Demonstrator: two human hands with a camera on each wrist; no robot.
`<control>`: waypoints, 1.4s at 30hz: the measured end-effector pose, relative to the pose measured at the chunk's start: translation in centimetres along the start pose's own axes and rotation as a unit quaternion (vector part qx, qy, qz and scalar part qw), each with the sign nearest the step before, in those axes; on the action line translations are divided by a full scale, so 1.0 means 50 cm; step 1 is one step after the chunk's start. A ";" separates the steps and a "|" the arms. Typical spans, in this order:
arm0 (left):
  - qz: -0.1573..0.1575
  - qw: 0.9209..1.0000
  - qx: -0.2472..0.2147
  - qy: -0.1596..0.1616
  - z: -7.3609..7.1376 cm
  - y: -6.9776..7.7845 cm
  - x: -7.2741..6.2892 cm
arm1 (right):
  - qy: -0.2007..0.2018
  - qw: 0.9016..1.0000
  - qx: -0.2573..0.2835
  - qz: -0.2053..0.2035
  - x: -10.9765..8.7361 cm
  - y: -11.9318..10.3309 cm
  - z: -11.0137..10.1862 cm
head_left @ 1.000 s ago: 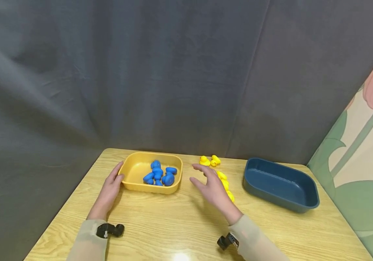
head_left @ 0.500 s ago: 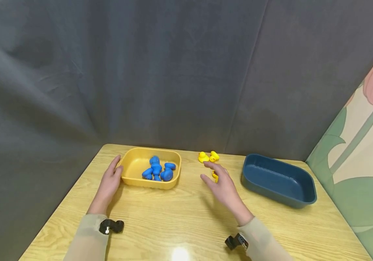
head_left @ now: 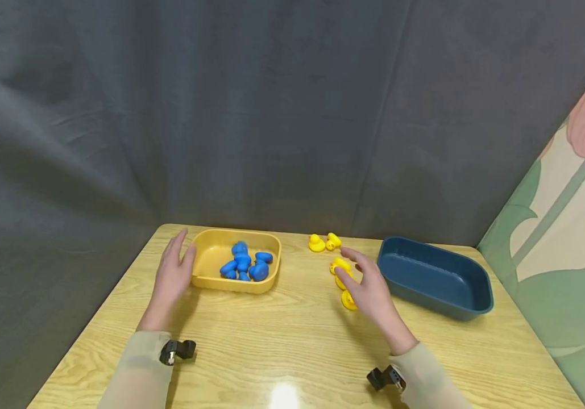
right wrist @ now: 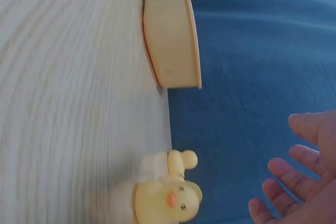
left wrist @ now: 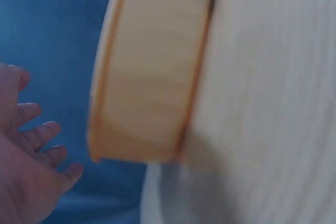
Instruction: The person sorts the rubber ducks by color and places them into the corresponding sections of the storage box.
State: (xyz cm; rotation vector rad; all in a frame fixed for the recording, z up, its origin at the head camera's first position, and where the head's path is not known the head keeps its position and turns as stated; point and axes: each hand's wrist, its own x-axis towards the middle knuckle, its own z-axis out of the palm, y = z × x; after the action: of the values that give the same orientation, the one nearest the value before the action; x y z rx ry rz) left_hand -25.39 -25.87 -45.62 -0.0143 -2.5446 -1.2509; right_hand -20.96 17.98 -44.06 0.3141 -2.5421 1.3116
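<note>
so the nearer yellow ducks [head_left: 342,263], strung toward the counter's [head_left: 251,352] near edge, sit just left of the right hand [head_left: 371,288], loosely spread, empty; left hand's [head_left: 172,274] empty and spread too.

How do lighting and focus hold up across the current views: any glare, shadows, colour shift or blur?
Head: white glare on the wooden table near the bottom edge, soft shadows on it, otherwise fairly sharp; left wrist: the yellow tray and wood grain look blurred; right wrist: the nearer yellow duck looks soft and pale, the curtain bluer than in the head view.
</note>
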 end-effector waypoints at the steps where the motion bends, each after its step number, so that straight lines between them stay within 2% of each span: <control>1: 0.009 1.000 0.000 0.005 0.000 0.008 0.000 | 0.002 1.000 -0.001 0.001 0.000 0.002 -0.004; 6: 0.045 0.999 0.000 0.015 0.007 0.055 -0.004 | 0.010 1.000 -0.007 0.019 -0.004 0.009 -0.032; 12: 0.076 0.997 0.005 -0.008 0.031 0.104 -0.019 | 0.019 0.998 -0.031 0.043 -0.019 0.025 -0.071; 18: 0.112 0.993 -0.003 -0.029 0.071 0.142 -0.037 | 0.038 0.997 -0.039 0.045 -0.036 0.039 -0.106; 25: 0.168 0.984 -0.016 -0.059 0.135 0.177 -0.063 | 0.072 0.995 -0.047 0.043 -0.054 0.059 -0.138; 34: 0.169 0.979 -0.012 -0.111 0.207 0.217 -0.100 | 0.101 0.990 -0.077 0.065 -0.081 0.093 -0.192; 42: 0.178 0.972 -0.010 -0.154 0.264 0.252 -0.124 | 0.123 0.983 -0.090 0.104 -0.104 0.120 -0.235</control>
State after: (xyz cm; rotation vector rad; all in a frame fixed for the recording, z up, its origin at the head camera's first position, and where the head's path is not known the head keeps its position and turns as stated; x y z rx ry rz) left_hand -21.21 -7.05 -45.17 -0.6890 -2.6177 -1.2033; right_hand -16.35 31.40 -43.78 -0.1459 -2.5058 1.0951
